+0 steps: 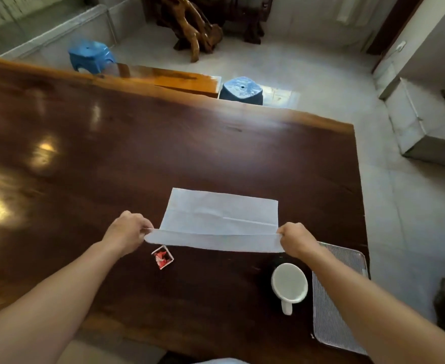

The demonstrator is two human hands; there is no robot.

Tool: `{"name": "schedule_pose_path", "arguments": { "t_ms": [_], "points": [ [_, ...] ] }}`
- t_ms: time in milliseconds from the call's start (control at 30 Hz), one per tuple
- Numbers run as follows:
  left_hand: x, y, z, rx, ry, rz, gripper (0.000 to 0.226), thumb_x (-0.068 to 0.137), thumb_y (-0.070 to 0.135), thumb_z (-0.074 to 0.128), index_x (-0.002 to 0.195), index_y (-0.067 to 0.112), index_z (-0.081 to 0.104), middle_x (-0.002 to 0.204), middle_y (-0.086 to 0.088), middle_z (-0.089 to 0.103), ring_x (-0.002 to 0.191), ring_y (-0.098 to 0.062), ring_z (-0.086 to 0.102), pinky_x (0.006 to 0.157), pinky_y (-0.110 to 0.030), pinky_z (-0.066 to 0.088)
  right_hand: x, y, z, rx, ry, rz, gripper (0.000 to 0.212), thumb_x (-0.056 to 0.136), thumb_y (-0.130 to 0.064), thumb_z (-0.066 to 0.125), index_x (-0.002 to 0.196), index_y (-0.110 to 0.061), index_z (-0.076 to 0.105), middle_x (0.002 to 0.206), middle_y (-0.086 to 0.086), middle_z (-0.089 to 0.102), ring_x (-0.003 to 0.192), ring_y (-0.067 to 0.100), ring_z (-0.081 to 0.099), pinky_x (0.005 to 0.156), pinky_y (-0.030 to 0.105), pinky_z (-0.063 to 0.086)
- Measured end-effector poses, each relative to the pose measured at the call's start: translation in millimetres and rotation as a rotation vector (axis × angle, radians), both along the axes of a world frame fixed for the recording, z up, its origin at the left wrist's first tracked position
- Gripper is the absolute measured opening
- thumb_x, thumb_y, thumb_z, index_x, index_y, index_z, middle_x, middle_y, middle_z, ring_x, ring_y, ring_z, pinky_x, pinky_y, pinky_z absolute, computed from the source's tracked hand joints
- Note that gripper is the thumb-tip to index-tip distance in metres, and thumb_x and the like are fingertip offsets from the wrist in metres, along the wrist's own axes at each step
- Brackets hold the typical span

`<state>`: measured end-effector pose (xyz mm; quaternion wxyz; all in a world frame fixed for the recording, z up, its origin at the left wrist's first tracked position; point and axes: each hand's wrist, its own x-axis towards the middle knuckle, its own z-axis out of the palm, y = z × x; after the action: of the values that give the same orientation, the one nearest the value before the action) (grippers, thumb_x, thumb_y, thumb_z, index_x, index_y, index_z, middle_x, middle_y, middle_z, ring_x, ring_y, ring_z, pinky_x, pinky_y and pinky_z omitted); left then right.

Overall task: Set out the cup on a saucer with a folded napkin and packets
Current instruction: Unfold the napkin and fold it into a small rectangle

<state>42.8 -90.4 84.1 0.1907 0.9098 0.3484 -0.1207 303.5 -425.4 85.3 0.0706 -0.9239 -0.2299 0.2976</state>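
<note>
A white paper napkin (pixel 220 214) lies spread on the dark wooden table (pixel 111 158). My left hand (pixel 128 229) pinches its near left corner and my right hand (pixel 296 239) pinches its near right corner, and the near edge is lifted and curled over. A red and white packet (pixel 163 257) lies just below the napkin's left end. A white cup (pixel 289 283) with its handle toward me stands on a dark saucer (pixel 264 274), mostly hidden, beside my right forearm.
A metal mesh tray (pixel 331 319) sits at the table's right edge, partly under my right arm. Two blue stools (pixel 91 55) (pixel 241 89) stand on the floor beyond the table's far edge. A grey box (pixel 423 127) stands on the floor at right.
</note>
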Motion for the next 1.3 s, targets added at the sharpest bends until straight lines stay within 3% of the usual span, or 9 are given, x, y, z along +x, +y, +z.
{"name": "schedule_pose_path", "arguments": {
  "t_ms": [133,333,500,600,767,867,967,1200,1300],
  "points": [
    [12,-2,-1,-0.091,-0.049,0.067,0.015,0.094,0.022,0.063,0.093,0.025,0.078,0.095,0.003,0.071,0.094,-0.018,0.065,0.082,-0.040,0.055,13,-6,-12,-0.015,0.057,-0.051,0.031,0.079,-0.003,0.040,0.078,-0.010,0.070,0.086,0.011,0.070,0.082,0.031,0.067,0.066,0.033,0.052],
    [50,11,-20,-0.218,-0.123,0.308,0.014,0.093,0.030,0.066,0.091,0.018,0.074,0.093,0.000,0.070,0.093,-0.020,0.062,0.075,-0.035,0.046,31,0,-31,0.101,0.126,-0.284,0.033,0.088,-0.006,0.044,0.065,-0.017,0.063,0.075,0.006,0.063,0.077,0.026,0.058,0.059,0.030,0.040],
    [69,31,-63,-0.421,-0.199,0.606,0.019,0.089,0.038,0.070,0.083,0.020,0.071,0.089,-0.004,0.072,0.090,-0.026,0.067,0.080,-0.046,0.058,55,10,-63,0.211,0.178,-0.543,0.029,0.091,-0.014,0.048,0.079,-0.023,0.072,0.084,0.004,0.071,0.085,0.028,0.067,0.076,0.042,0.058],
    [82,40,-92,-0.456,-0.176,0.700,0.016,0.093,0.036,0.064,0.086,0.022,0.069,0.093,-0.004,0.071,0.092,-0.026,0.067,0.084,-0.050,0.058,65,21,-82,0.230,0.189,-0.636,0.022,0.094,-0.019,0.052,0.086,-0.021,0.072,0.086,0.003,0.071,0.088,0.027,0.068,0.078,0.045,0.057],
    [108,48,-124,-0.433,-0.183,0.718,0.020,0.098,0.032,0.054,0.096,0.018,0.068,0.095,-0.002,0.067,0.092,-0.024,0.062,0.073,-0.039,0.050,87,49,-116,0.248,0.132,-0.772,0.021,0.100,-0.030,0.052,0.101,-0.018,0.069,0.095,0.003,0.068,0.092,0.025,0.064,0.082,0.045,0.056],
    [119,57,-139,-0.428,-0.208,0.716,0.022,0.097,0.035,0.053,0.098,0.019,0.069,0.097,-0.003,0.069,0.094,-0.025,0.063,0.073,-0.038,0.048,96,63,-131,0.248,0.113,-0.812,0.023,0.101,-0.030,0.049,0.104,-0.015,0.066,0.097,0.004,0.066,0.091,0.022,0.062,0.072,0.038,0.051],
    [128,60,-151,-0.398,-0.223,0.716,0.022,0.097,0.033,0.053,0.096,0.018,0.068,0.093,-0.003,0.068,0.089,-0.024,0.062,0.072,-0.036,0.044,103,73,-142,0.236,0.077,-0.811,0.024,0.101,-0.028,0.045,0.102,-0.012,0.063,0.095,0.005,0.063,0.087,0.021,0.059,0.068,0.034,0.044],
    [142,64,-167,-0.343,-0.226,0.689,0.028,0.100,0.037,0.051,0.091,0.016,0.067,0.079,-0.001,0.065,0.080,-0.022,0.059,0.062,-0.035,0.041,114,79,-166,0.192,0.020,-0.850,0.027,0.103,-0.030,0.040,0.096,-0.012,0.059,0.093,0.006,0.062,0.090,0.025,0.060,0.076,0.043,0.050],
    [145,64,-169,-0.328,-0.217,0.652,0.032,0.102,0.040,0.047,0.090,0.015,0.065,0.079,-0.004,0.065,0.076,-0.022,0.058,0.064,-0.037,0.044,116,82,-170,0.180,-0.034,-0.843,0.030,0.105,-0.032,0.037,0.094,-0.011,0.056,0.087,0.004,0.058,0.080,0.021,0.056,0.063,0.034,0.043]
  ]
}}
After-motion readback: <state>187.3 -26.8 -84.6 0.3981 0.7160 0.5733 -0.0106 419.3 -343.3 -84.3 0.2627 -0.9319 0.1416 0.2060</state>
